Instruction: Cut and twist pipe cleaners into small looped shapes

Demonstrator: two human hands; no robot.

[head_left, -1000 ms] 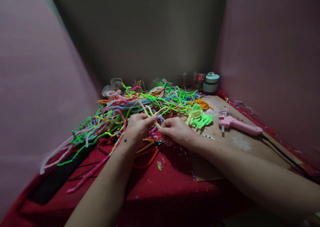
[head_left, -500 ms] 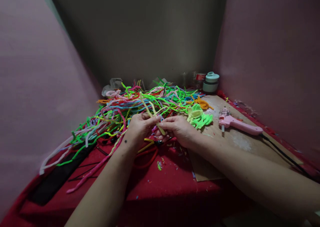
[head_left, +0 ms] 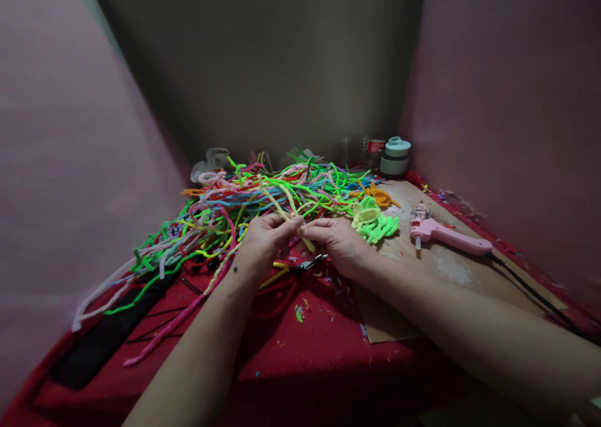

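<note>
Both hands meet over the front of the table, fingertips nearly touching. My left hand (head_left: 267,238) pinches a pale yellow pipe cleaner (head_left: 272,196), whose two ends stick up and away from me. My right hand (head_left: 332,238) closes on the same pipe cleaner from the other side, and a short folded piece of it pokes out below the fingers. Just beneath the hands lie scissors (head_left: 312,264), partly covered. Behind them spreads a big tangled heap of coloured pipe cleaners (head_left: 291,183). Exactly how the held piece is bent between the fingertips is hidden.
On the cardboard sheet (head_left: 422,295) at right lie a pink glue gun (head_left: 448,236) with a black cord and some green and yellow shaped pipe cleaners (head_left: 378,223). A pale blue lidded container (head_left: 395,158) stands behind. Scraps dot the red cloth (head_left: 300,352); a black strip (head_left: 103,339) lies left.
The free ends of the yellow pipe cleaner have tipped slightly left and spread. My right fingers have curled in closer, leaving more of the scissors visible beneath.
</note>
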